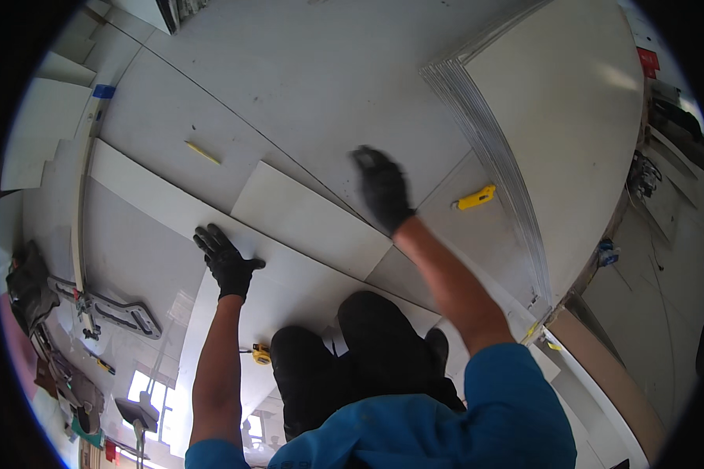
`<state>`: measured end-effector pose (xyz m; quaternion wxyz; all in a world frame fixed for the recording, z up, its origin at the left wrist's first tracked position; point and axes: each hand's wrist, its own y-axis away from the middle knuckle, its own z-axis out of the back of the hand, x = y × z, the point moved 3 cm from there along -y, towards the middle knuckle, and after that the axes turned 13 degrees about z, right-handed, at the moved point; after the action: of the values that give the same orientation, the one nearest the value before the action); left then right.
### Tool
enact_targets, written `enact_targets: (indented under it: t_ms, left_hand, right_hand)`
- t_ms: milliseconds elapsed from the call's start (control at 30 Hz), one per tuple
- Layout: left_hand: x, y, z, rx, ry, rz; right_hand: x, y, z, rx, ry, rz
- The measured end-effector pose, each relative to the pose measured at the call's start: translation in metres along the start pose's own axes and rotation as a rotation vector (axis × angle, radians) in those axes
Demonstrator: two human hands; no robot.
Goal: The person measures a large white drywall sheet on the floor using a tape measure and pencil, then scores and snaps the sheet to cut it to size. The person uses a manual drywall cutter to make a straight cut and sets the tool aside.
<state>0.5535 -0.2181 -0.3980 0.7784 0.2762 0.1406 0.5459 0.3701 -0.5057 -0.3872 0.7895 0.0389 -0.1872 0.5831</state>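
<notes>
My left hand (228, 264), in a black glove, lies flat with its fingers stretched out on a long white board (152, 190). A shorter pale board (309, 219) lies against the far edge of that board. My right hand (383, 187), also gloved in black, hangs over the grey floor beyond the shorter board. Motion blurs its fingers, and I cannot make out anything in them. Right of it, a yellow utility knife (475, 198) rests on the floor. A yellow pencil (202, 152) lies farther left, past the long board.
A tall stack of large white panels (563, 141) fills the right side. By my left knee sits a yellow tape measure (260, 354). A long pale bar (80, 203) runs along the left, near a grey slotted metal piece (125, 315). Bags and tools lie at the far left.
</notes>
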Motion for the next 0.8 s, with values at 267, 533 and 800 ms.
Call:
enact_targets:
  t_ms: [267, 533, 800]
  left_hand:
    - [0.016, -0.007, -0.012, -0.087, 0.099, -0.094]
    - [0.004, -0.003, 0.009, 0.074, -0.029, 0.023]
    - [0.005, -0.001, 0.002, 0.059, -0.020, 0.029]
  right_hand:
    - [-0.151, 0.213, 0.076, 0.748, 0.597, -0.304]
    - [-0.128, 0.279, 0.044, 0.768, 0.592, -0.434]
    - [-0.007, 0.229, 0.041, 0.008, -1.171, -1.136]
